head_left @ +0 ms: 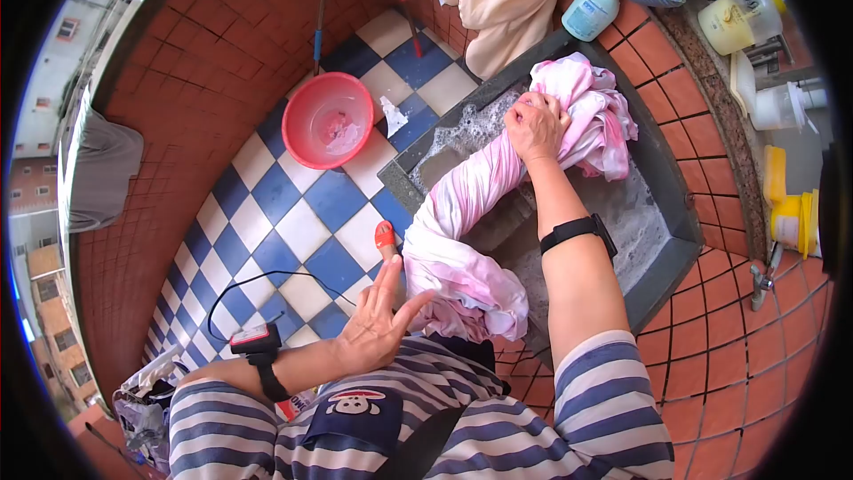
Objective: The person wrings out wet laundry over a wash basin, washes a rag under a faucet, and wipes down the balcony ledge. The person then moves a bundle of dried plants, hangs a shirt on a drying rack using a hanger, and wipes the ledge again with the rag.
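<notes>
A long pink and white cloth (471, 188) lies twisted like a rope across the dark stone sink (653, 147). Its upper end bunches over the sink, and its lower end hangs over the near edge by my body. My right hand (536, 127) is closed on the cloth near the upper end. Beside the lower end, my left hand (382, 327) has its fingers stretched out, with nothing held in it. Soapy water (622, 213) with foam shows in the sink around the cloth.
A red basin (328, 120) stands on the blue and white tiled floor (329, 213). At the sink's back corner is a blue bottle (591, 11), with a cream cloth (498, 0) to its left. Containers (737, 18) line the right ledge, above a tap (762, 283).
</notes>
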`<state>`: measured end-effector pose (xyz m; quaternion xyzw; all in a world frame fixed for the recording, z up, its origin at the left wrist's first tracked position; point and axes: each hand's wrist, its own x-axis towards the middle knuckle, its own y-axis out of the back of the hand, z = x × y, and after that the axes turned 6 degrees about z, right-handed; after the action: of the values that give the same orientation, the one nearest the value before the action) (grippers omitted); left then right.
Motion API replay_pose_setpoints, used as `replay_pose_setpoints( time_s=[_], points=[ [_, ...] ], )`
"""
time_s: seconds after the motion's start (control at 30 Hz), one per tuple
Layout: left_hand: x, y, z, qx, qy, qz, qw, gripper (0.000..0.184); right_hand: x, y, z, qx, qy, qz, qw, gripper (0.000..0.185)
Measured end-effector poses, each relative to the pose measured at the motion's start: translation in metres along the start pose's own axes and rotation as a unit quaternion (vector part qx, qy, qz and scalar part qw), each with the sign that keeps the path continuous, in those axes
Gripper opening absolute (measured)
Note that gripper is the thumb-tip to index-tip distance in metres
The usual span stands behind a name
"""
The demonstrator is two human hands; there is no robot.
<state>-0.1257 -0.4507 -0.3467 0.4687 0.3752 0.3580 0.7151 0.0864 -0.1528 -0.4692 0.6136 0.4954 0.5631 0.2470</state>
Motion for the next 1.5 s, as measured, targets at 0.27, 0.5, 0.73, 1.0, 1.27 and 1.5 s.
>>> replay_pose_setpoints(
  time_s=[0.27, 0.5, 0.73, 1.0, 1.27, 1.5],
  points=[
    [-0.006, -0.062, 0.040, -0.918, 0.241, -0.195, -0.248, 0.117, -0.004, -0.005, 0.003, -0.003, 0.003, 0.003, 1.000, 0.013],
    [0.039, -0.075, 0.031, -0.912, 0.317, 0.116, -0.234, 0.102, -0.004, -0.005, 0.006, -0.012, 0.006, -0.012, 1.000, 0.014],
    [0.057, -0.091, -0.058, -0.876, 0.426, 0.225, -0.009, 0.053, -0.002, -0.006, 0.005, -0.014, 0.007, -0.015, 1.000, 0.014],
    [0.093, -0.027, -0.106, -0.768, 0.327, 0.469, 0.290, 0.032, -0.004, 0.000, 0.001, -0.004, 0.013, -0.004, 1.000, 0.017],
    [0.106, 0.050, -0.060, -0.346, 0.090, 0.465, 0.810, 0.018, -0.002, 0.004, 0.019, 0.129, 0.129, -0.021, 0.983, 0.021],
    [0.128, 0.076, -0.046, -0.326, -0.095, 0.278, 0.899, 0.018, 0.001, 0.004, 0.020, 0.168, 0.130, -0.045, 0.976, 0.018]
  ],
)
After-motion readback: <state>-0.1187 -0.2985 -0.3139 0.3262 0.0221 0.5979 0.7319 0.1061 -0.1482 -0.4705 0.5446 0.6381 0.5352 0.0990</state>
